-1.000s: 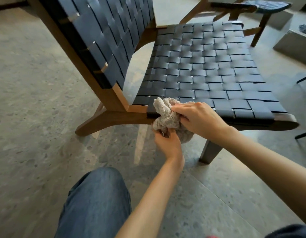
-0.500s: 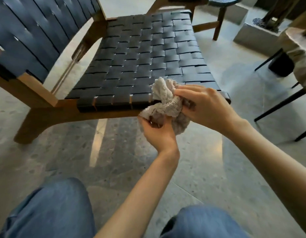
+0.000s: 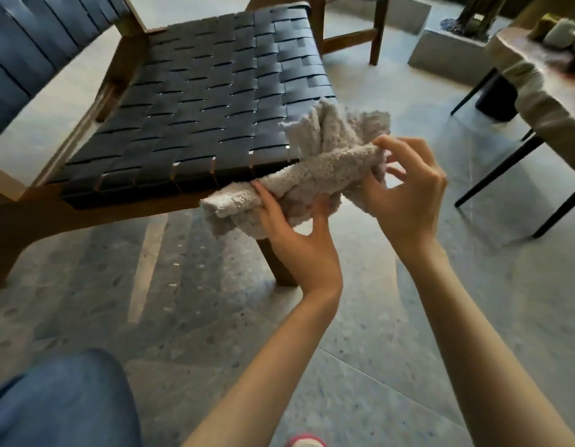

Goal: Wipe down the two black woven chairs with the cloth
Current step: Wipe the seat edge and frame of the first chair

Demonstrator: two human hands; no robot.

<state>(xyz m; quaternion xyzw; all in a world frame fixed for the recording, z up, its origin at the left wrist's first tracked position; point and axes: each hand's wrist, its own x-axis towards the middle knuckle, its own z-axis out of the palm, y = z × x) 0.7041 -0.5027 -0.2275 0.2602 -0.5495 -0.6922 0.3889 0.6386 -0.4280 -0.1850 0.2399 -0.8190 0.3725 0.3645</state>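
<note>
A black woven chair (image 3: 195, 101) with a wooden frame stands in front of me, its seat filling the upper left. A fluffy grey cloth (image 3: 324, 166) is bunched in the air just off the seat's front right corner. My left hand (image 3: 295, 233) grips the cloth from below, thumb and fingers curled into its lower folds. My right hand (image 3: 408, 195) pinches its right end between thumb and fingertips. Behind the seat, at the top, shows the wooden frame of a second chair (image 3: 350, 37); its woven part is out of view.
A table (image 3: 544, 101) with black legs stands at the right, things lying on its top. A grey concrete block (image 3: 447, 56) sits beyond it. My knee in blue jeans (image 3: 63, 404) is at the lower left. Speckled stone floor lies all around.
The cloth has come off the seat's front edge and spread wider between my hands. The view has swung right, bringing the table into sight.
</note>
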